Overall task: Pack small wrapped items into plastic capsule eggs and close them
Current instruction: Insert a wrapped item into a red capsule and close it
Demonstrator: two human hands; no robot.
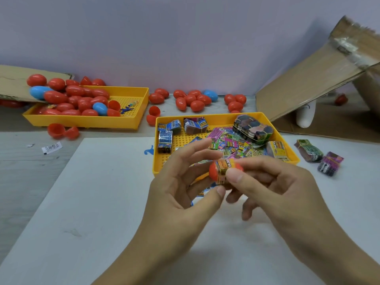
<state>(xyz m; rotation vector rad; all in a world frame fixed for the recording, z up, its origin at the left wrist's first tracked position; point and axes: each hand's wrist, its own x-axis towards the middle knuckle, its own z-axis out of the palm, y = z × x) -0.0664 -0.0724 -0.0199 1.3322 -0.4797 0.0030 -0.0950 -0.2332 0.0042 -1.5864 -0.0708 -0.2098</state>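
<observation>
- Two hands meet over a white sheet (102, 202) on the table. The left hand (174, 194) grips a red egg half (214, 171) between thumb and curled fingers; its index finger is stretched out above.
- The right hand (273, 186) pinches a printed wrapped packet (225, 171) with thumb and index finger. The packet sits in the mouth of the egg half.
- The egg half lies sideways, with its long axis running left to right, rounded end to the left, open mouth to the right.
- Just behind the hands, one yellow tray (287, 149) holds a loose heap of wrapped packets and four banded bundles.
- Two more bundles (318, 157) lie on the table to the right of that tray.
- Farther left, a second yellow tray (131, 120) holds a pile of red eggs and two blue ones.
- About a dozen closed eggs (195, 99), one blue, lie along the wall (185, 38), and four open halves lie loose.
- Torn cardboard (308, 85) leans at far right.
</observation>
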